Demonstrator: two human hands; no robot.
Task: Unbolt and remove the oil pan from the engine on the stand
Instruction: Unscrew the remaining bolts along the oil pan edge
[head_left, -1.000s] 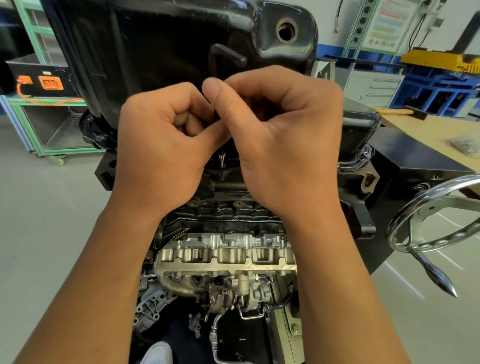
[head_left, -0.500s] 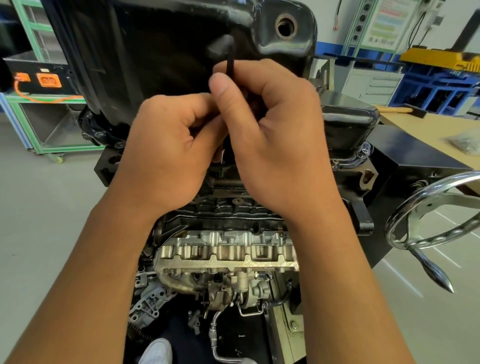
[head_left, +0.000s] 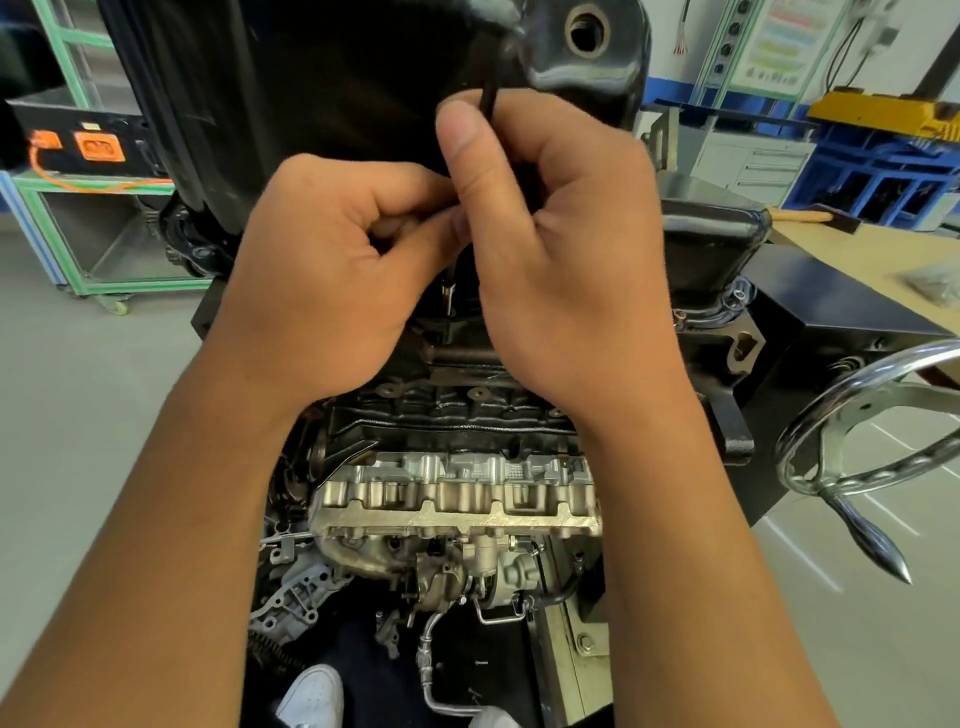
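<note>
while your left hand (head_left: 332, 270) and right hand (head_left: 561, 260) both curl round the thin black tool (head_left: 488, 98), keep it straight on the bolt (head_left: 448, 299) at the near edge of the oil pan (head_left: 337, 78) atop the engine (head_left: 457, 499).

The only camera sits on the person's head, a wide lens facing forward and steeply down, close over the left hand (head_left: 332, 275) and right hand (head_left: 566, 270), with the oil pan (head_left: 322, 93) filling the top, the engine (head_left: 457, 499) below and a white shoe (head_left: 311, 696) at the bottom edge.
</note>
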